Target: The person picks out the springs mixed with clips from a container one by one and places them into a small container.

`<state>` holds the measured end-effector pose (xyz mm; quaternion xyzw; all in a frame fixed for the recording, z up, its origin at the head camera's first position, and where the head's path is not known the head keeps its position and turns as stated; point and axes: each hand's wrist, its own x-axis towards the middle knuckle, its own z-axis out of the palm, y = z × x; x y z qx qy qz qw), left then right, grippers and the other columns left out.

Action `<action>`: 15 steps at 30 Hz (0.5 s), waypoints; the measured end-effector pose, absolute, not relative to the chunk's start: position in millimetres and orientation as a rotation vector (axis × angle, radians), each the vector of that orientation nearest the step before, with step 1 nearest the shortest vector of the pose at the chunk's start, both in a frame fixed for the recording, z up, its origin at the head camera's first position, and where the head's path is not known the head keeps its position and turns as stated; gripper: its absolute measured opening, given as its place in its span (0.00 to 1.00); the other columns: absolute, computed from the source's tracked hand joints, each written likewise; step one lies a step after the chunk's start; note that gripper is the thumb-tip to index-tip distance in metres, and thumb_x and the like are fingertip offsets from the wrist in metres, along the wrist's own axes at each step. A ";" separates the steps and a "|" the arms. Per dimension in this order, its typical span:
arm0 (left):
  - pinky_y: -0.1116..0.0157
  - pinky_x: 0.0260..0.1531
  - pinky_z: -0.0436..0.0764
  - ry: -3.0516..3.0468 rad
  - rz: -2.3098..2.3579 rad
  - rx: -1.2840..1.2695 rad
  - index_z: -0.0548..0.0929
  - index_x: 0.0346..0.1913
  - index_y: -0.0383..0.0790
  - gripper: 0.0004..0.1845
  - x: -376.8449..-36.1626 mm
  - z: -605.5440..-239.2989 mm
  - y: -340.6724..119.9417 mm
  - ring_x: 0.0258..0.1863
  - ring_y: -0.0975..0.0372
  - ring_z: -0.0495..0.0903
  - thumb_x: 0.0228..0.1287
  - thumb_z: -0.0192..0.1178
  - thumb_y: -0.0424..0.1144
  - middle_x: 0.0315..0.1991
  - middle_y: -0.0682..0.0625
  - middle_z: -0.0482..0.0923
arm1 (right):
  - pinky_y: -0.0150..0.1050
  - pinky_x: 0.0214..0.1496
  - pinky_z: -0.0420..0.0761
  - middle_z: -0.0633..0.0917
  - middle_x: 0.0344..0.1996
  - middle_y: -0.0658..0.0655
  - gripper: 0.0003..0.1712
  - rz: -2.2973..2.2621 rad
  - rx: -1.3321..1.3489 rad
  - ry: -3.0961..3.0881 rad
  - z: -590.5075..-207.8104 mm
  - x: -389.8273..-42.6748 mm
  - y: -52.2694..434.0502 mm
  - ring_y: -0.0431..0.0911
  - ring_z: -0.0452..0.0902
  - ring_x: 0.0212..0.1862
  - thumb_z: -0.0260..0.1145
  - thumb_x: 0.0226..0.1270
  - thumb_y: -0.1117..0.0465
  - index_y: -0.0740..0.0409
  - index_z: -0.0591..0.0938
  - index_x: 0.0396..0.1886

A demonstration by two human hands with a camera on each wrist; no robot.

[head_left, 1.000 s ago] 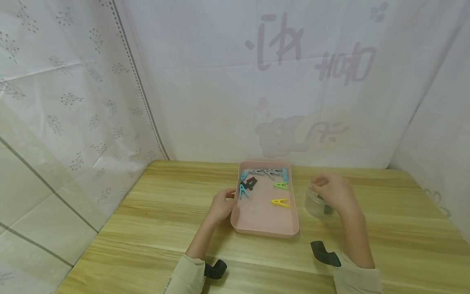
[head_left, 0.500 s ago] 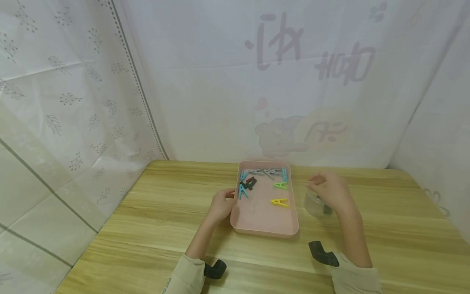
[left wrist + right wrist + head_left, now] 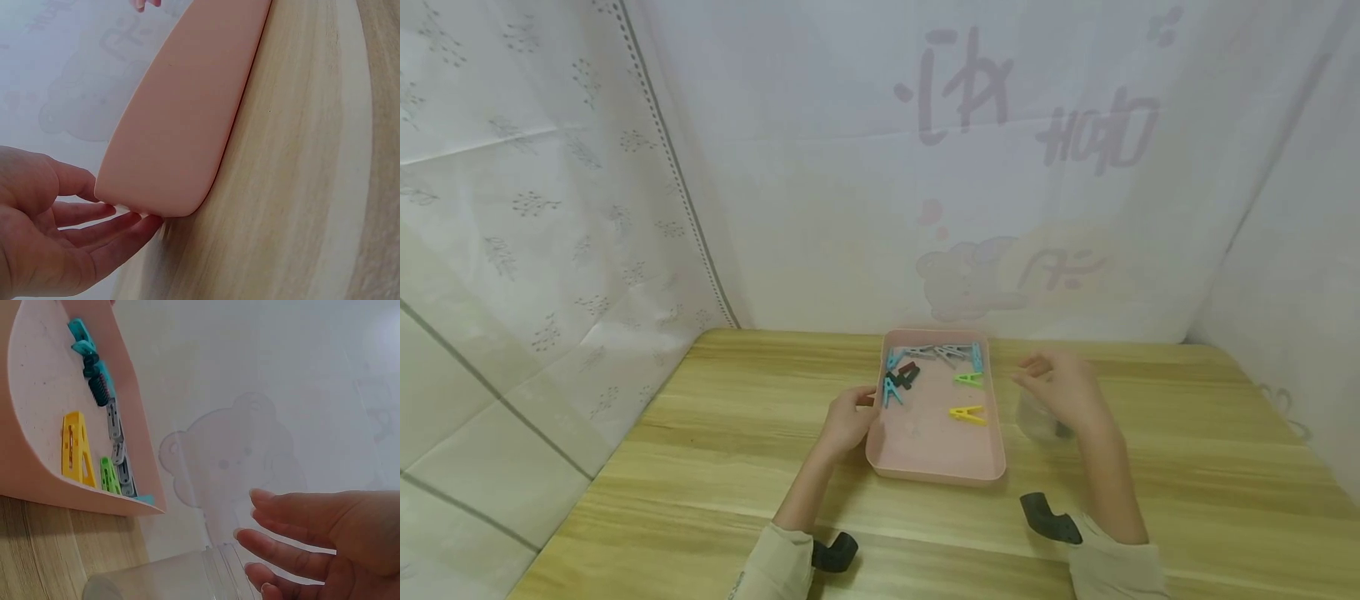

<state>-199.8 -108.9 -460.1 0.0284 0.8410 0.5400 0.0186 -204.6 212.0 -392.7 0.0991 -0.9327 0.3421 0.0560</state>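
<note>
The head view looks forward and down from above the desk's [image 3: 715, 433] near edge toward its far edge and the white curtain behind, taking in the whole pink tray [image 3: 925, 462], both forearms and the clear jar [image 3: 1037, 421]. The left wrist view sits very low and close at the tray's [image 3: 181, 125] left outer wall, looking along the desk [image 3: 300, 187]. The right wrist view looks from low beside the jar [image 3: 169, 578] across into the tray [image 3: 44, 481] toward the curtain. All three views share the tray.
</note>
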 end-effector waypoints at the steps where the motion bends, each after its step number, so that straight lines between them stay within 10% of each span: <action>1: 0.53 0.50 0.87 2.615 1.673 0.096 0.81 0.65 0.25 0.21 -199.5 -459.7 -109.7 0.52 0.44 0.85 0.75 0.59 0.34 0.55 0.29 0.82 | 0.64 0.53 0.84 0.88 0.48 0.73 0.19 1.040 0.302 -2.828 -392.5 -204.6 210.5 0.68 0.84 0.51 0.68 0.76 0.59 0.71 0.84 0.53; 15: 0.55 0.48 0.88 2.605 1.674 0.119 0.80 0.66 0.24 0.22 -198.0 -458.5 -110.3 0.52 0.44 0.85 0.73 0.59 0.30 0.55 0.29 0.82 | 0.65 0.56 0.83 0.87 0.51 0.73 0.21 1.092 0.302 -2.822 -389.9 -204.9 202.3 0.69 0.84 0.53 0.66 0.78 0.57 0.72 0.82 0.56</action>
